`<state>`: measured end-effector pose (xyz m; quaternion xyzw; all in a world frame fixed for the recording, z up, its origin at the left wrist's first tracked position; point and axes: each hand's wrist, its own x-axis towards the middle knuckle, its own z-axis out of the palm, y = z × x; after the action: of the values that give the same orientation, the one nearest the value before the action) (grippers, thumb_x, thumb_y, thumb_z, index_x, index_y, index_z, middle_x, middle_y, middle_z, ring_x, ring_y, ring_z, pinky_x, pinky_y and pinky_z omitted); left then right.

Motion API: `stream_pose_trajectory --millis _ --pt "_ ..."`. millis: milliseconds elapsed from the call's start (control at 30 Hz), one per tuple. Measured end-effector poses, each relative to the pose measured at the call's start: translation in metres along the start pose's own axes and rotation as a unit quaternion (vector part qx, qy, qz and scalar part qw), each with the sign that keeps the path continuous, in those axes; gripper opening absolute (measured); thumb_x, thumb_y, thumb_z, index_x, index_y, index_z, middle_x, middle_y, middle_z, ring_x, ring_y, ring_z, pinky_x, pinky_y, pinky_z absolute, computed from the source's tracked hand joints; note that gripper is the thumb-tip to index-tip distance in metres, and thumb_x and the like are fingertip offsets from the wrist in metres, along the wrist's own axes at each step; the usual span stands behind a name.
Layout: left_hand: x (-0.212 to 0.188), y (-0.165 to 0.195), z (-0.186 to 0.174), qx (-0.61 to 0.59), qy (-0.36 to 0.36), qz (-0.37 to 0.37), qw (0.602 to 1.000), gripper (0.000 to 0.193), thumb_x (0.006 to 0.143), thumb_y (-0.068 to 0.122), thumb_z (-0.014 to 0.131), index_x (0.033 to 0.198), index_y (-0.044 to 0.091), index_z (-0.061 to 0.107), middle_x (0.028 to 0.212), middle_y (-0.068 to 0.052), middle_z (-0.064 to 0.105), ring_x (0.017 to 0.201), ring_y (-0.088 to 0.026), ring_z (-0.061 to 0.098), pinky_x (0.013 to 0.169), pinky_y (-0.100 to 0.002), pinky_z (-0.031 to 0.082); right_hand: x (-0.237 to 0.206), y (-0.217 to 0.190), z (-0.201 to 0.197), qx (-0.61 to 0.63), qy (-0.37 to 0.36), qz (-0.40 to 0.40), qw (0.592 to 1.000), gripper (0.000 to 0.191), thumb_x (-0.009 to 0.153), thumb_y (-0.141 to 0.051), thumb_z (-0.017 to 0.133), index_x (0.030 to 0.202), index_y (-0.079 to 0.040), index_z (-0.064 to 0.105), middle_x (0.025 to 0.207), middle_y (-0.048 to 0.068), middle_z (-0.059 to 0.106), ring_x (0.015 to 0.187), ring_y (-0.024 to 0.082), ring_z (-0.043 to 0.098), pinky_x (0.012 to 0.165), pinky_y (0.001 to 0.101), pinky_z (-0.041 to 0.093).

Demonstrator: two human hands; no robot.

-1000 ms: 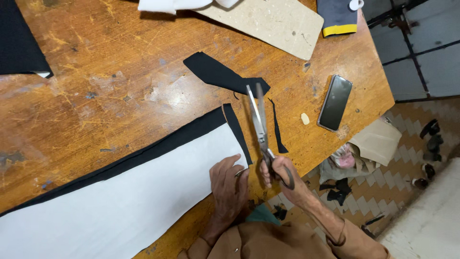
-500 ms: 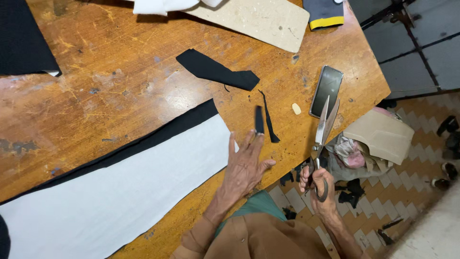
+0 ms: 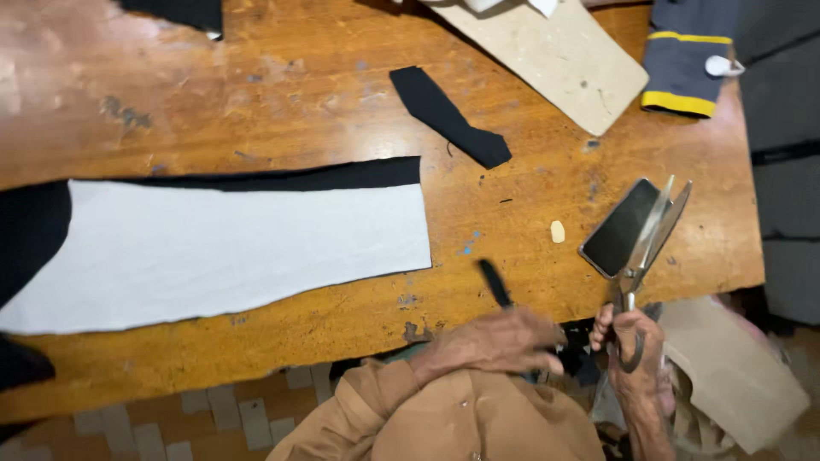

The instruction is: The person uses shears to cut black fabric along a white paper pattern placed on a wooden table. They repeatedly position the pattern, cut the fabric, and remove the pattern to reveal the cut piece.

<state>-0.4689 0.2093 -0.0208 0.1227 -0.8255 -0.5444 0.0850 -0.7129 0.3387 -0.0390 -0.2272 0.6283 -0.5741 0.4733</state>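
— What does the right hand [image 3: 636,358] hold?
— Its fingers are closed through the handles of the scissors [image 3: 651,237], blades tipped up over the dark phone [image 3: 620,228] at the tabletop's [image 3: 282,94] near right edge.
— And the left hand [image 3: 500,340]?
— Curled around a narrow black fabric strip [image 3: 494,282] at the near edge, right of the white pattern piece [image 3: 222,252] lying on black cloth [image 3: 282,177].

Probably tailoring workshop: cut cloth [image 3: 231,248], scissors [image 3: 651,235].
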Motion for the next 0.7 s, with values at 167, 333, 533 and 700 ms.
stream_pose_trajectory --millis 167,333,533,700 --pt "-0.008 0.013 0.015 0.142 0.253 -0.013 0.957 0.032 0.104 0.026 0.061 0.128 0.005 0.067 0.124 -0.016 0.071 0.121 -0.031 0.064 0.104 -0.046 0.052 0.041 -0.007 -0.034 -0.107 -0.078 -0.020 0.991 0.032 0.104 -0.031 0.068 0.095 -0.002 0.059 0.089 0.008 0.059 0.070 0.016 0.056 0.061 0.0298 0.046" --pt "-0.057 0.004 -0.015 0.322 0.496 -0.206 0.780 0.043 0.083 0.011 0.071 0.122 -0.005 0.064 0.121 -0.021 0.064 0.115 -0.037 0.061 0.100 -0.050 0.047 0.082 0.004 -0.022 -0.160 -0.147 0.008 0.976 0.031 0.104 -0.030 0.065 0.092 -0.002 0.061 0.087 0.006 0.061 0.065 0.016 0.056 0.056 0.0298 0.046" --pt "-0.066 -0.012 -0.014 0.367 0.539 -0.263 0.711 0.031 0.088 0.009 0.071 0.116 -0.003 0.067 0.118 -0.017 0.065 0.114 -0.031 0.061 0.097 -0.044 0.049 0.096 0.008 0.004 -0.157 -0.249 0.027 0.955 0.031 0.102 -0.029 0.066 0.091 -0.001 0.061 0.083 0.007 0.059 0.064 0.016 0.054 0.055 0.0304 0.045" --pt "-0.071 -0.041 -0.008 0.466 0.508 -0.254 0.678 0.016 0.096 0.006 0.066 0.110 -0.002 0.070 0.107 -0.011 0.067 0.103 -0.025 0.065 0.090 -0.037 0.054 0.088 -0.002 0.019 -0.202 -0.252 0.060 0.945 0.035 0.104 -0.032 0.063 0.092 0.001 0.063 0.075 0.007 0.055 0.064 0.016 0.053 0.057 0.0312 0.044"
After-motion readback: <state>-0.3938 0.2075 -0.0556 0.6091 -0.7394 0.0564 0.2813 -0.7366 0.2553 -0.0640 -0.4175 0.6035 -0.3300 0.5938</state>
